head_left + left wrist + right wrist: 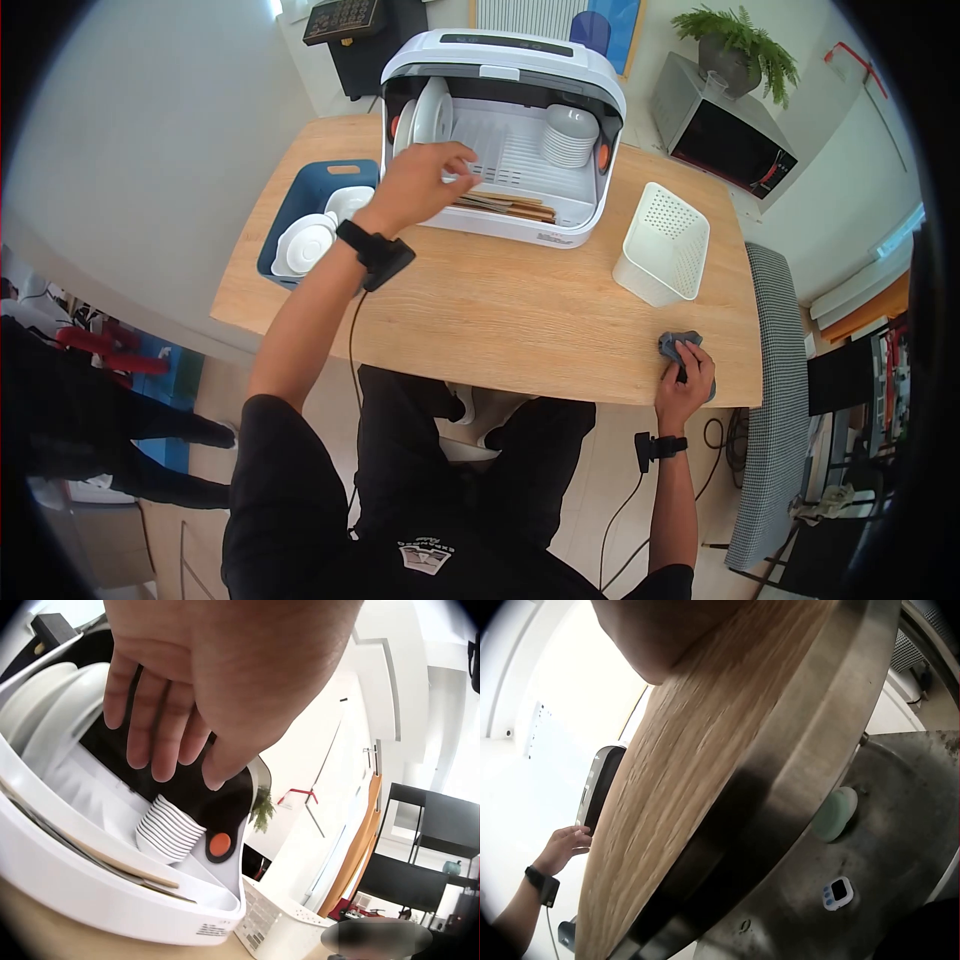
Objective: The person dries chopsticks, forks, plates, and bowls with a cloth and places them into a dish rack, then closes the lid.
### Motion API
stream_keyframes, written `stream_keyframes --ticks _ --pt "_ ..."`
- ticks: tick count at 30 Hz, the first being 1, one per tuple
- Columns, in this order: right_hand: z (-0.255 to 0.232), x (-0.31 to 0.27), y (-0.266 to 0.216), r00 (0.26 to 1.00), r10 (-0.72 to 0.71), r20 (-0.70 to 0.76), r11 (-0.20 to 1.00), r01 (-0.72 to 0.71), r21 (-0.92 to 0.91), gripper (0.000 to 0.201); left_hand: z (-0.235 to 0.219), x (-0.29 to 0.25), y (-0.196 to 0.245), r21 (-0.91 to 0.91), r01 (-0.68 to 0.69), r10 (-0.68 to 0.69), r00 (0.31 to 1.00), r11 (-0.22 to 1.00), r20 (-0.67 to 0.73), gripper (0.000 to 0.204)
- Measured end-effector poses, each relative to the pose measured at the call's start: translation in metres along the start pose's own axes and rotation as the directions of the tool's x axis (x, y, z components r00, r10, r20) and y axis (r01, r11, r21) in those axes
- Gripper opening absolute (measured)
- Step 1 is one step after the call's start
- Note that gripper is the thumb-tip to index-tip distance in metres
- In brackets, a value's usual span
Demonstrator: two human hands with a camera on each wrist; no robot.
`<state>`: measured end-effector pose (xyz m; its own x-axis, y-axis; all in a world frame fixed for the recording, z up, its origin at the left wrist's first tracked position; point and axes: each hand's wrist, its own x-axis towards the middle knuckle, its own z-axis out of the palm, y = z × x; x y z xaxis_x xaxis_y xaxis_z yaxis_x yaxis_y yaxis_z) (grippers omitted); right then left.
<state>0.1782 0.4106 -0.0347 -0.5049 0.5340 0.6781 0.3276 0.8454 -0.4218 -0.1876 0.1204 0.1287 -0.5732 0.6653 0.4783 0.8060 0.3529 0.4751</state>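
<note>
My left hand is over the front of an open white dish cabinet, fingers loosely bent and nothing held. In the left wrist view this hand hangs above the cabinet opening. White plates stand at the cabinet's left, a stack of white bowls sits at its right, and chopsticks lie along its front. At the table's front right, my right hand holds a bunched dark grey cloth against the tabletop. The cloth is hidden in the right wrist view.
A blue basin with white dishes is left of the cabinet on the wooden table. An upright white perforated basket stands at the right. Behind it are a microwave and a potted plant.
</note>
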Motion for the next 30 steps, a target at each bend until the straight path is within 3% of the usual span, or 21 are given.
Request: stream_keyframes --ticks 4,6,7,9,10,11,13,14,16,19,22,25,29,30 --pt "0.001 0.000 0.000 1.000 -0.020 -0.020 1.000 0.019 -0.017 0.038 -0.045 -0.010 -0.054 0.100 0.126 -0.134 0.987 0.987 0.084 0.023" --pt "0.002 0.000 0.001 1.000 -0.020 -0.017 1.000 0.020 -0.014 0.039 -0.061 -0.014 -0.074 0.302 0.185 -0.244 0.954 0.935 0.173 0.022" --pt "0.002 -0.001 0.001 1.000 -0.020 -0.013 1.000 0.020 -0.016 0.040 -0.064 -0.020 -0.083 0.303 0.188 -0.248 0.954 0.934 0.171 0.022" --pt "0.002 -0.001 0.001 1.000 -0.019 -0.011 1.000 0.018 -0.018 0.040 -0.061 -0.031 -0.115 0.463 0.151 -0.269 0.942 0.873 0.200 0.024" --pt "0.002 -0.001 0.002 1.000 -0.016 -0.012 1.000 0.016 -0.023 0.040 -0.054 -0.035 -0.154 0.507 -0.013 -0.165 0.938 0.862 0.304 0.024" --pt "0.001 -0.002 0.002 1.000 -0.017 -0.016 1.000 0.017 -0.026 0.040 -0.054 -0.036 -0.151 0.505 -0.015 -0.161 0.939 0.863 0.303 0.024" --pt "0.002 -0.002 0.002 1.000 0.005 0.005 1.000 -0.005 -0.015 0.036 -0.053 -0.040 -0.145 0.533 0.039 -0.315 0.842 0.845 0.438 0.023" --pt "0.002 -0.002 0.002 1.000 0.003 0.003 1.000 -0.003 -0.016 0.036 -0.054 -0.040 -0.136 0.532 0.039 -0.313 0.844 0.846 0.436 0.023" --pt "0.001 -0.002 0.000 1.000 0.010 0.011 0.999 -0.009 -0.037 0.037 -0.054 -0.035 -0.114 0.676 -0.094 -0.458 0.666 0.731 0.589 0.028" --pt "0.000 -0.001 -0.002 1.000 0.014 0.016 0.999 -0.013 -0.044 0.038 -0.045 -0.037 -0.127 0.690 0.012 -0.531 0.648 0.724 0.546 0.028" --pt "0.003 -0.005 0.000 0.999 -0.026 -0.027 0.999 0.025 -0.028 0.040 -0.053 -0.038 -0.107 0.686 0.109 -0.586 0.625 0.719 0.515 0.028" --pt "0.002 -0.002 0.002 1.000 -0.011 -0.018 0.999 0.010 -0.036 0.039 -0.048 -0.041 -0.118 0.671 0.110 -0.558 0.661 0.734 0.502 0.026" --pt "0.002 -0.001 0.000 1.000 0.005 -0.026 1.000 -0.005 -0.010 0.038 -0.052 -0.041 -0.120 0.672 0.043 -0.528 0.657 0.739 0.539 0.024" --pt "0.001 -0.001 0.000 0.999 0.011 -0.030 1.000 -0.011 -0.010 0.038 -0.054 -0.041 -0.121 0.673 -0.027 -0.461 0.708 0.739 0.535 0.020"
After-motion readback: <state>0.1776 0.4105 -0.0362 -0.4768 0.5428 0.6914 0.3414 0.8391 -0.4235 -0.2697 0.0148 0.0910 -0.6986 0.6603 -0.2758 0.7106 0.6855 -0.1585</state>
